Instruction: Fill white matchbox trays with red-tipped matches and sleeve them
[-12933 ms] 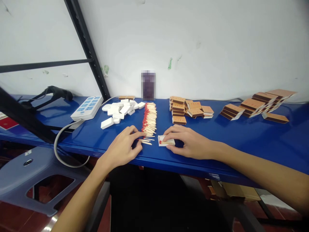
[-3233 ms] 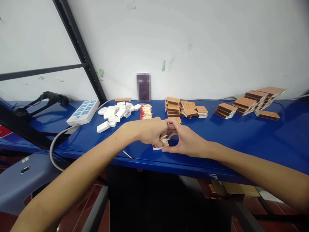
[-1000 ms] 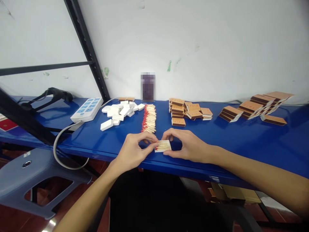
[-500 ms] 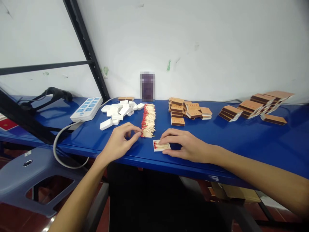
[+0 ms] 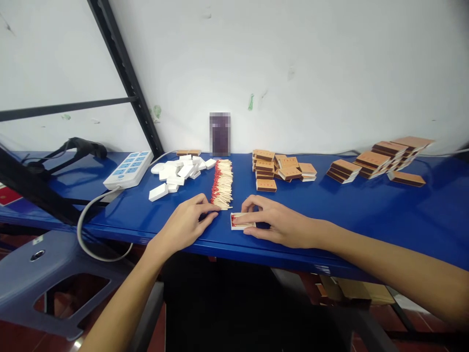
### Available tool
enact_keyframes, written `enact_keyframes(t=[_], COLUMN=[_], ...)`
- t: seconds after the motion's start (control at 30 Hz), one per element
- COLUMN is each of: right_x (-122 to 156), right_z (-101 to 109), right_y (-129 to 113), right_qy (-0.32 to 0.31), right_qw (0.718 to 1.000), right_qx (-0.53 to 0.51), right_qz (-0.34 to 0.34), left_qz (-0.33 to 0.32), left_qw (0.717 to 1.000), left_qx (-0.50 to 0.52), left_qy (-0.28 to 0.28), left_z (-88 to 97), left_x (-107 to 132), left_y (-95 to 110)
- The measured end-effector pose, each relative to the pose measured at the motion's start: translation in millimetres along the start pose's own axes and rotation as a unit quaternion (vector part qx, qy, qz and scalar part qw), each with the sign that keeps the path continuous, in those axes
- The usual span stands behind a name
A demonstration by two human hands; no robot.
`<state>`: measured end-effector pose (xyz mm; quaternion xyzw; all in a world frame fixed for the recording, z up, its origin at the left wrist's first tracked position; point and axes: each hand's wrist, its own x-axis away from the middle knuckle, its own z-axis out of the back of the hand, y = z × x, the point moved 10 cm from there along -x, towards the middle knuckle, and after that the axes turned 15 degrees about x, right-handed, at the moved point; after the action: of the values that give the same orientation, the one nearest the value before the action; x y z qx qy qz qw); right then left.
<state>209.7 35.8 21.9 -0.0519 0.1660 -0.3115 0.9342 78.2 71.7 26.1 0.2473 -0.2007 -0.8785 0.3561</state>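
A long row of red-headed matches (image 5: 224, 183) lies on the blue table, heads to the left. My left hand (image 5: 188, 220) is at the near end of this row, its thumb and index tips drawn close together in a pinch. Whatever is between those tips is too small to make out. Just right of it, my right hand (image 5: 280, 220) grips a white matchbox tray (image 5: 232, 226) that holds some matches. The right thumb rests along the tray's near side, and a finger reaches inside over the match heads.
White trays (image 5: 172, 172) are heaped left of the matches. Matchbox sleeves (image 5: 266, 166) are piled beyond my right hand, with stacked matchboxes (image 5: 372, 161) farther right. A power strip (image 5: 128, 168), a blurred-out dark object (image 5: 220, 137) and a black rack post (image 5: 135, 98) stand behind.
My left fingertips have moved slightly nearer and to the right, along the end of the match row. A right finger now lies deeper in the tray. The view has shifted slightly.
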Motion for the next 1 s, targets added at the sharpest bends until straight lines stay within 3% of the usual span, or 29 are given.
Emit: enact_keyframes(t=[0.4,0.6,0.83,1.0], right_x=[0.7,1.1,-1.2,-0.2], right_z=[1.4,1.6,0.8,0.1], right_y=[3.6,3.3,3.6,3.9], right_qy=[0.007,0.009,0.005,0.005], right_qw=[1.0,1.0,1.0,1.0], right_qx=[0.014,0.014,0.018,0.016], right_qz=[-0.02,-0.016,-0.022,-0.021], left_qz=[0.009,-0.005,0.013,0.01], left_qw=[0.999,0.999,0.999,1.0], left_qx=[0.037,0.031,0.025,0.016], left_qy=[0.017,-0.013,0.03,0.017], left_z=[3.6,-0.5,5.5,1.8], left_x=[1.2,2.3,2.9,1.8], left_y=[-1.5,2.4,-5.3,-6.1])
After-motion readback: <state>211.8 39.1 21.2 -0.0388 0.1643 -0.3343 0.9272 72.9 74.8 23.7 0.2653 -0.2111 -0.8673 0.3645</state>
